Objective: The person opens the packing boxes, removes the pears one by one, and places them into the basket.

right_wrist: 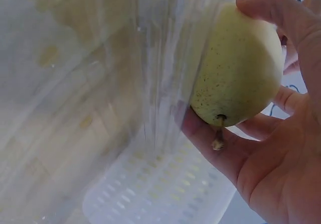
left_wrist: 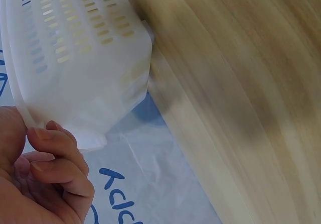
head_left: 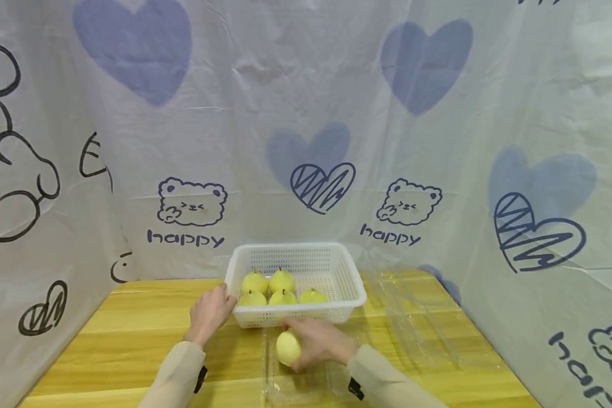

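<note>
A white plastic basket (head_left: pixel 354 297) with slotted walls stands at the back of the table, holding several yellow-green pears (head_left: pixel 281 281) on its left side. My left hand (head_left: pixel 211 311) pinches the basket's left rim between thumb and curled fingers, as the left wrist view shows. In front of the basket, my right hand (head_left: pixel 318 341) grips one pear (right_wrist: pixel 241 66) with thumb and fingers round its sides, its stem exposed in the right wrist view. Below this pear lies a clear plastic box (head_left: pixel 272 388), partly hidden by the right hand and forearm.
More clear plastic (head_left: pixel 423 317) lies along the right side of the wooden table (head_left: pixel 148 323). A white cloth (head_left: pixel 296 85) printed with hearts and bears hangs behind and at both sides, close against the table's back edge.
</note>
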{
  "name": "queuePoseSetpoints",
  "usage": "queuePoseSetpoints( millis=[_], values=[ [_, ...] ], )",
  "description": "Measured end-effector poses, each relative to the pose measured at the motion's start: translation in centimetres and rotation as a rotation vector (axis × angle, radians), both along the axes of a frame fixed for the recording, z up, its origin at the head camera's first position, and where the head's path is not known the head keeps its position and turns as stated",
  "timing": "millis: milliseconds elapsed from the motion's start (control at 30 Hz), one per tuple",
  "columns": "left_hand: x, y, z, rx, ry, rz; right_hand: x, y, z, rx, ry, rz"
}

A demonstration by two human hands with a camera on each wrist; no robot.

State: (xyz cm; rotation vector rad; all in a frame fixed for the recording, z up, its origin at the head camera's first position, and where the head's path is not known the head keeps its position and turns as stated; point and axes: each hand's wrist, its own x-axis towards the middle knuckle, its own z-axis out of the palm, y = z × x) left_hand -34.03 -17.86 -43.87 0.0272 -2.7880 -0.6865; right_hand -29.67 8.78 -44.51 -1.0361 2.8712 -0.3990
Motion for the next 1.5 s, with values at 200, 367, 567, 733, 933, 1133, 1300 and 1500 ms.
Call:
queuePoseSetpoints(
  millis=[200, 367, 567, 733, 933, 1133, 1300, 1500],
  values=[
    [-0.1, 0.0, 0.0, -0.002, 0.004, -0.003, 0.1, 0.9, 1.0, -0.041, 0.031, 0.028],
    [-0.1, 0.0, -0.1, -0.005, 0.01, -0.009, 0.1, 1.3, 1.6, -0.096, 0.061, 0.039],
    [-0.1, 0.0, -0.3, 0.001, 0.006, -0.006, -0.1, 2.1, 2.1, -0.274, 0.056, 0.032],
    [0.0, 0.1, -0.2, 0.007, -0.004, -0.011, -0.9, 2.7, 2.6, -0.389, 0.167, 0.017],
    [0.1, 0.0, 0.0, 0.001, -0.006, -0.002, -2.6, 3.4, 3.0, -0.478, 0.257, -0.089],
    [0.2, -0.1, 0.1, 0.001, -0.011, -0.001, -4.4, 4.2, 2.5, -0.488, 0.261, -0.286],
    [0.2, -0.2, 0.1, -0.002, -0.015, 0.005, -5.4, 4.9, 2.0, -0.447, 0.3, -0.413],
    [0.1, -0.1, 0.0, 0.002, -0.004, 0.0, -6.9, 5.9, 1.6, -0.389, 0.318, -0.498]
  ],
)
